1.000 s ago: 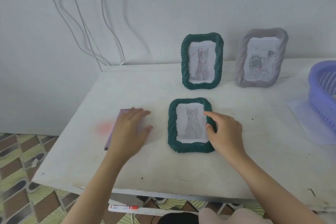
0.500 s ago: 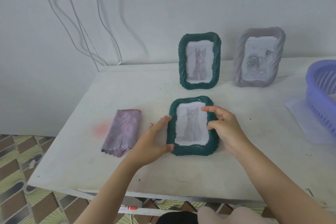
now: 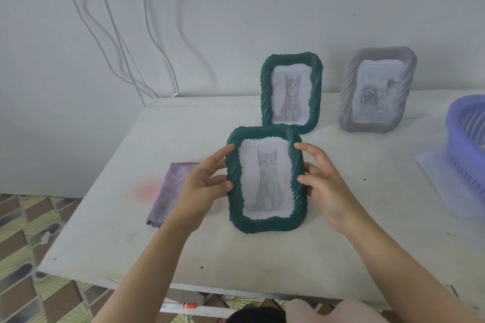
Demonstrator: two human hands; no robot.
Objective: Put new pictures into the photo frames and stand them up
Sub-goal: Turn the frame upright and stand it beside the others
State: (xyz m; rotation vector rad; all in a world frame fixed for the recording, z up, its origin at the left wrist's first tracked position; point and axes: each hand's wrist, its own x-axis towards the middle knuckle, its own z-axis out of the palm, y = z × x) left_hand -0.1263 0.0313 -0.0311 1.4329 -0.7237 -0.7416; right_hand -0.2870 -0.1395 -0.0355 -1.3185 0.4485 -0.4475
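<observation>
While the left hand (image 3: 202, 186) curls its fingers (image 3: 223, 152) round the left border and the right hand (image 3: 325, 186) grips the right border with its thumb on the front, the front green frame (image 3: 265, 227) stands upright between them at the centre of the picture. Its cat picture (image 3: 267, 178) faces the camera; whether its lower edge touches the surface I cannot tell. Just left of the left hand, a folded purple cloth (image 3: 170, 186) lies beside a pink smear (image 3: 147, 189). Behind, toward upper centre, a second green frame (image 3: 265, 97) stands near the wall, and a grey frame (image 3: 347, 102) with a rose stands to its right. The white table (image 3: 236, 257) under them is flecked with dark specks. A lilac basket (image 3: 462, 144) is cut off at the right edge. White cables (image 3: 118, 42) hang down the pale wall (image 3: 262, 8) at upper left, and patterned floor tiles (image 3: 21, 231) show at lower left.
</observation>
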